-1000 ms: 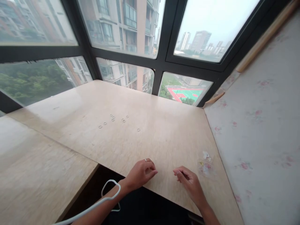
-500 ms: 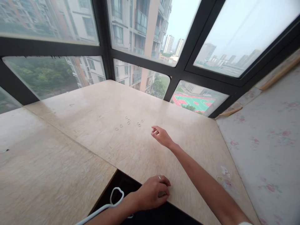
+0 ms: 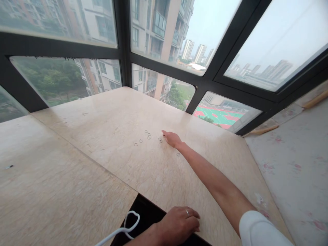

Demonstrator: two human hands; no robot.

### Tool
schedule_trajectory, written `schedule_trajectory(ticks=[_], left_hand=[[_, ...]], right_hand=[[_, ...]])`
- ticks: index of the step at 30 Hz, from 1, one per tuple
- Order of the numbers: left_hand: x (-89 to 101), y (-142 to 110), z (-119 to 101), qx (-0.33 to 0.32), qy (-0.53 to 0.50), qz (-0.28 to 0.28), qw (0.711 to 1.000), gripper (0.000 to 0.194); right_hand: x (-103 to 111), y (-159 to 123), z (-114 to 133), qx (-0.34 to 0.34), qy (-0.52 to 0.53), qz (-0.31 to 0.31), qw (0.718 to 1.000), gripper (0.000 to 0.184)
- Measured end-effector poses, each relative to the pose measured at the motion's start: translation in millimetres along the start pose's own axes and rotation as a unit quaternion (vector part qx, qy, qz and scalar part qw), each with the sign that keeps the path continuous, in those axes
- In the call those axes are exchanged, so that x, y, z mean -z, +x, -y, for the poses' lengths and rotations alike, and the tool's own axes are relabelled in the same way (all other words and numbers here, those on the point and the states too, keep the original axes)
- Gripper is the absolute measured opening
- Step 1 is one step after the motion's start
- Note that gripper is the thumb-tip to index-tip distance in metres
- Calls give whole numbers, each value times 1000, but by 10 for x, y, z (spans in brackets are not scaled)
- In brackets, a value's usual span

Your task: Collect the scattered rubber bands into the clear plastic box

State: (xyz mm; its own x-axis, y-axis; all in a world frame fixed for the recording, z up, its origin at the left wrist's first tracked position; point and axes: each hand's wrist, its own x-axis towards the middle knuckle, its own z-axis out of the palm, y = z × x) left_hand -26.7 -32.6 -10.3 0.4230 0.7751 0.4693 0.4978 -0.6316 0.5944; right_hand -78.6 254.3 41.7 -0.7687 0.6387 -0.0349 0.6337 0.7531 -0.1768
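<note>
My right hand (image 3: 171,138) reaches across the marble-patterned tabletop (image 3: 115,143), its thumb and index finger pinched at a small thin ring that they mostly cover. Just left of the fingertips lie two thin rings (image 3: 160,140), overlapping or touching. Farther left, several more are scattered: a ring (image 3: 135,144), a ring (image 3: 140,140) and a small cluster of rings (image 3: 149,136). A single ring (image 3: 178,154) rests below my right wrist. My left hand (image 3: 180,222), wearing a silver finger ring (image 3: 187,213), rests at the table's front edge, fingers curled together and apparently holding nothing.
A white cable (image 3: 115,233) loops over a dark gap (image 3: 146,205) at the front edge. A small dark object (image 3: 9,166) lies far left. Translucent scraps (image 3: 260,199) sit near the flowered wall (image 3: 294,177). Dark-framed windows (image 3: 164,72) border the back.
My right hand has moved forward and left to the ring beyond the touching pair. A single ring now shows beneath my wrist. The whole view has shifted slightly; my left hand stays at the edge.
</note>
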Motion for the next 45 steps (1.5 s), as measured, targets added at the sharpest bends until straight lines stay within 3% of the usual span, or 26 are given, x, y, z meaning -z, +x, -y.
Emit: schedule_trajectory(ticks=[8,13,17,20,27,35,38,41,45], left_hand=[[167,52,-41,-8,-18,28,999,11],[189,53,-38,-13,-21,36,999,10],[210,60,-53,-20,-16,34,999,12],[218,66,-65,-21,-8,39,999,13],[183,34,-62,-31,11,39,999,14],[108,-2,-25,-45,61,18,997,17],[82,0,-24,-45,81,7,996,17],[57,7,-29,-52,103,-16,993,17],[21,24,-46,-58,127,-48,989,16]], right_hand=[[25,-144,-38,12,4,-14,1000,29],[31,-335,-94,-33,111,-91,989,40],[122,-638,-194,-79,235,-153,957,26],[231,-1014,-314,-106,335,-173,920,20],[437,-2211,-674,-185,470,-247,827,36],[413,-3811,-877,-321,431,-368,759,40],[346,-4274,-920,-384,389,-404,734,42],[300,-4510,-989,-411,357,-412,731,42],[277,-4575,-1076,-397,315,-386,771,38]])
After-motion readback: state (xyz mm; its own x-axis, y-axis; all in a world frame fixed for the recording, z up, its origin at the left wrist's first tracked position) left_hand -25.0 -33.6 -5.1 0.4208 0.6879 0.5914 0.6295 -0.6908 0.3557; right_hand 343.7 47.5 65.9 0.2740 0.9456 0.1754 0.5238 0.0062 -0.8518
